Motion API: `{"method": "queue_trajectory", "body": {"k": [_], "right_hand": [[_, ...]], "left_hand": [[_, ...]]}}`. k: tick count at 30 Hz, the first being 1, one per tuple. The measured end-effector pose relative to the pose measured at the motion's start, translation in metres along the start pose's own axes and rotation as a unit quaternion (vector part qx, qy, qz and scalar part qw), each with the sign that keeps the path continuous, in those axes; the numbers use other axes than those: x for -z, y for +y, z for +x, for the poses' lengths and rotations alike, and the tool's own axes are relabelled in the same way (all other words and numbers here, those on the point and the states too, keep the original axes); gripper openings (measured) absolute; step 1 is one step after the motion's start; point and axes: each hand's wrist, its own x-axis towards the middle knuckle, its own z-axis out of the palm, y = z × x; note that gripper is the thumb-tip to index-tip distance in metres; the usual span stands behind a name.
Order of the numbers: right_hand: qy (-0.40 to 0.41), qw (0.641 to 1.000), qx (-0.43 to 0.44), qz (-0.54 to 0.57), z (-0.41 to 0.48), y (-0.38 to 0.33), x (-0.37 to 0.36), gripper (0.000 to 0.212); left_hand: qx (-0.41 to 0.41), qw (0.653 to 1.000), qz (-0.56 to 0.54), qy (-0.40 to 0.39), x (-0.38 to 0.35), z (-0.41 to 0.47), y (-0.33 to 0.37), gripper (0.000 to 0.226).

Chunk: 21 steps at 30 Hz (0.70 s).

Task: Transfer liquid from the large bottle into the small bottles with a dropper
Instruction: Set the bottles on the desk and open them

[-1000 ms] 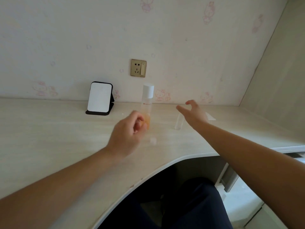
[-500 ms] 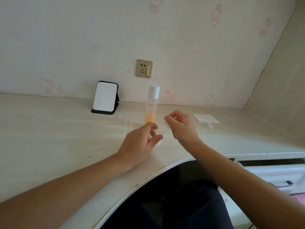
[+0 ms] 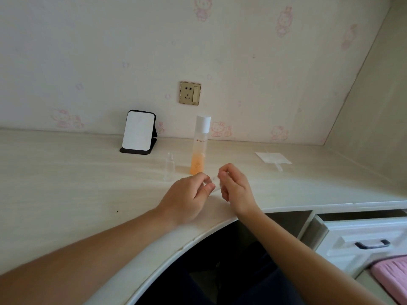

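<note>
Pinching one small bottle (image 3: 215, 186), two hands (image 3: 187, 194) (image 3: 235, 190); another bottle (image 3: 169, 167) stands.

You have 1 view, worn on your head. It looks forward and down across the desk (image 3: 66, 183) to the wall (image 3: 110, 51) behind. Your left hand (image 3: 187, 199) and right hand (image 3: 235, 190) sit mid-frame, close to the lens, with your forearms entering from the bottom edge. The small bottle (image 3: 215, 183) pinched between them shows only as a blur. The wide lens bends the desk's front edge.
</note>
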Motion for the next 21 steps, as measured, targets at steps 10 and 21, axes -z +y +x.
{"method": "queue_trajectory", "body": {"k": [10, 21], "right_hand": [[0.014, 0.991, -0.087, 0.099, 0.0043, 0.0018, 0.0054, 0.019], [0.015, 0.992, -0.083, 0.096, 0.0030, 0.0037, 0.0065, 0.025]], "left_hand": [[-0.005, 0.998, 0.053, 0.016, -0.0049, 0.0042, -0.0058, 0.028], [-0.009, 0.998, 0.056, 0.008, -0.0039, 0.0036, -0.0031, 0.030]]}}
